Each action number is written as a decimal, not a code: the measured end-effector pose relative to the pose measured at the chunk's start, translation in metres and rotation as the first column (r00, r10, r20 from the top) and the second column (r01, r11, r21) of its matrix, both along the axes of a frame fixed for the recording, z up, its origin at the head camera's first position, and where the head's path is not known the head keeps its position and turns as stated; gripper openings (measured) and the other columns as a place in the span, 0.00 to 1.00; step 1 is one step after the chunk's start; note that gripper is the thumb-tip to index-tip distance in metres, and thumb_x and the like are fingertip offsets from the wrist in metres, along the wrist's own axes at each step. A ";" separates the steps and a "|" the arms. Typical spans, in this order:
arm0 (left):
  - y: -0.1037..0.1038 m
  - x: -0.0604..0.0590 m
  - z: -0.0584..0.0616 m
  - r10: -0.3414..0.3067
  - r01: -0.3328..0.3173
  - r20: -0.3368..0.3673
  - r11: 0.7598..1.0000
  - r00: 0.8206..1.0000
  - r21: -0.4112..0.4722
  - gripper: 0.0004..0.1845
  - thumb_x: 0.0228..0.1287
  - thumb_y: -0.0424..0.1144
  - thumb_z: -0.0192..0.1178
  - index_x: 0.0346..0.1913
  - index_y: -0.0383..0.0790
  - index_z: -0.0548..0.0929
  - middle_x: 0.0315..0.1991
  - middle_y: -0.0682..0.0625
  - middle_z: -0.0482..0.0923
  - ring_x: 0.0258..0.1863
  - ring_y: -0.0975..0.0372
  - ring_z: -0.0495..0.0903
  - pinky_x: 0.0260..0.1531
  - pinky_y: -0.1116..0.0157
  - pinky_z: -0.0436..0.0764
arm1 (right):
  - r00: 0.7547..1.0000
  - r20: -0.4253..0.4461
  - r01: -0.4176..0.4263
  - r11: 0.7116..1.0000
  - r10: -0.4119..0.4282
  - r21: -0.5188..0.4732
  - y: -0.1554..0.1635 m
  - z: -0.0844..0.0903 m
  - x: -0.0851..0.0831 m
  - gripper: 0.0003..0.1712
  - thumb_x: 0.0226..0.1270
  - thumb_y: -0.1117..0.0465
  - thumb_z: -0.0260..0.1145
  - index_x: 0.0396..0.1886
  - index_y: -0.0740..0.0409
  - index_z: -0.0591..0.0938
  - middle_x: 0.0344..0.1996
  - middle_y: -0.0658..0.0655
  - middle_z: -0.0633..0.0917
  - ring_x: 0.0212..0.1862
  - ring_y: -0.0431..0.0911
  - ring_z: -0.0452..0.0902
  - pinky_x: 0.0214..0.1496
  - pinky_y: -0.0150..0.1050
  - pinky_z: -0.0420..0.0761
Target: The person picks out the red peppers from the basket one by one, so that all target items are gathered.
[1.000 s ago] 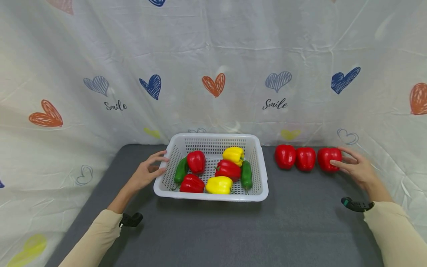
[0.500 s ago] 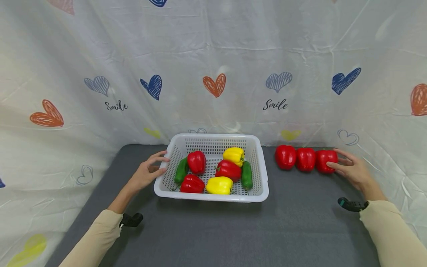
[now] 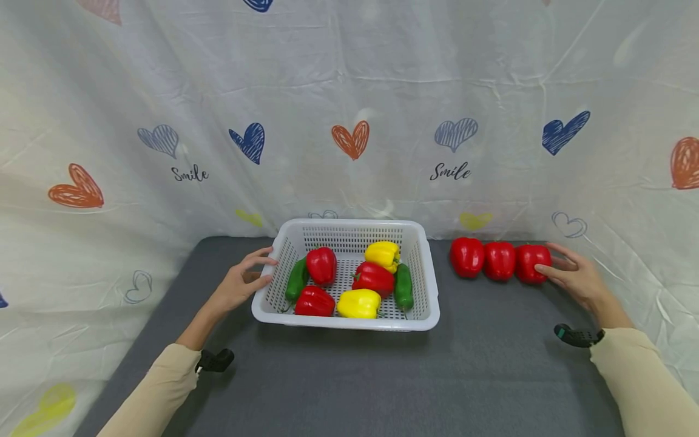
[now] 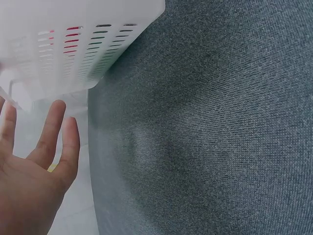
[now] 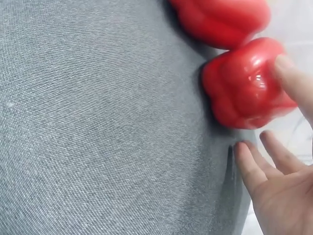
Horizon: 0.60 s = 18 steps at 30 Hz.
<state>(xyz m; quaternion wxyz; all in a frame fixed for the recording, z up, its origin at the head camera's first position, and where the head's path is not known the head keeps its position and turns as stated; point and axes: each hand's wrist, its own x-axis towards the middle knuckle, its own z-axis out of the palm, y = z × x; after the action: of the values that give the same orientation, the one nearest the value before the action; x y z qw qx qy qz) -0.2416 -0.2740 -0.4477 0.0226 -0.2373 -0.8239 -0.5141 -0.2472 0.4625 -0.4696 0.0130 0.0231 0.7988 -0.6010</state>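
Note:
A white perforated basket [image 3: 349, 323] holds red peppers [image 3: 321, 265], yellow peppers [image 3: 358, 303] and green peppers [image 3: 403, 286]. My left hand [image 3: 240, 284] rests with relaxed fingers against the basket's left wall [image 4: 73, 44]; the left wrist view shows this hand [image 4: 34, 181] with straight fingers beside the wall. Three red peppers stand in a row at the back right. My right hand [image 3: 573, 276] touches the rightmost one [image 3: 530, 263] with its fingertips. In the right wrist view one finger [image 5: 288, 73] presses that pepper [image 5: 244, 85], which is against its neighbour [image 5: 220, 17].
Everything sits on a grey cloth-covered table [image 3: 491, 364]. A white curtain with printed hearts [image 3: 349, 139] hangs close behind and wraps both sides. Black wrist devices [image 3: 215, 359] [image 3: 576, 335] show below the sleeves.
My right hand has nudged the rightmost red pepper a little to the left, closing it up against the middle one. The left hand and basket have stayed put.

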 end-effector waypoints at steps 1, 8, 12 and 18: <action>0.000 0.000 0.000 0.000 0.000 -0.003 1.000 1.000 0.001 0.18 0.71 0.27 0.62 0.62 0.30 0.78 0.75 0.37 0.58 0.49 0.37 0.82 0.41 0.63 0.83 | 1.000 -0.006 0.000 1.000 0.000 -0.003 0.001 0.000 0.001 0.44 0.73 0.62 0.67 0.82 0.50 0.57 0.72 0.76 0.51 0.55 0.35 0.67 0.47 0.28 0.80; 0.001 0.001 0.000 -0.002 0.002 -0.009 1.000 1.000 0.011 0.18 0.71 0.26 0.62 0.61 0.29 0.78 0.75 0.35 0.58 0.49 0.37 0.82 0.41 0.62 0.83 | 0.996 -0.050 0.077 0.986 -0.070 0.150 0.004 0.008 0.006 0.42 0.72 0.53 0.69 0.81 0.46 0.61 0.71 0.76 0.60 0.61 0.46 0.72 0.48 0.28 0.79; 0.001 0.002 0.001 -0.004 0.004 -0.009 1.000 1.000 0.017 0.18 0.70 0.26 0.62 0.61 0.29 0.78 0.75 0.35 0.58 0.48 0.37 0.82 0.41 0.62 0.83 | 0.989 -0.073 0.146 0.957 -0.132 0.249 0.001 0.012 0.006 0.42 0.70 0.47 0.70 0.80 0.48 0.64 0.71 0.76 0.63 0.69 0.72 0.61 0.58 0.41 0.77; 0.003 0.002 0.002 -0.013 0.013 -0.005 0.999 1.000 0.030 0.18 0.70 0.24 0.62 0.61 0.28 0.78 0.75 0.35 0.58 0.48 0.36 0.82 0.41 0.63 0.83 | 0.968 -0.171 0.220 0.951 -0.184 0.219 -0.005 0.015 0.010 0.29 0.70 0.53 0.71 0.68 0.54 0.76 0.60 0.58 0.76 0.56 0.42 0.78 0.42 0.21 0.75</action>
<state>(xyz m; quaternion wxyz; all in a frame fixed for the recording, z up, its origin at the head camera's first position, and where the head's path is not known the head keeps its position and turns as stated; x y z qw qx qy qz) -0.2398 -0.2714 -0.4458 0.0249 -0.2436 -0.8146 -0.5258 -0.2375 0.4577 -0.4545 -0.1112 0.0613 0.8568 -0.4998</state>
